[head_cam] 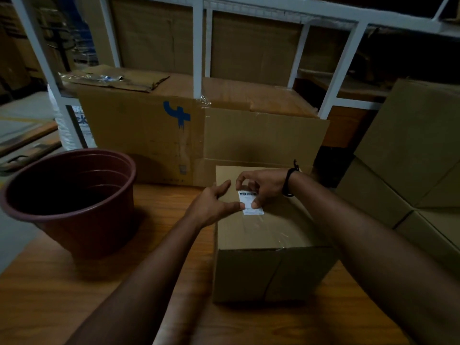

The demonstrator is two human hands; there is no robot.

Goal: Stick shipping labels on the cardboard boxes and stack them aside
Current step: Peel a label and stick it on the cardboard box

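I am working the sticking step: the shipping label is going onto the top of the cardboard box, toward 11 o'clock on that face. My right hand is pinching it, thumb on the paper and fingers curled at its far edge. My left hand, fingers nearly straight, is touching its 9 o'clock edge with the thumb.

Next, I judge, I am needing to smooth it flat, then carry the box toward the stacked boxes at 3 o'clock.

The label is showing white and small, with a barcode along the far end.
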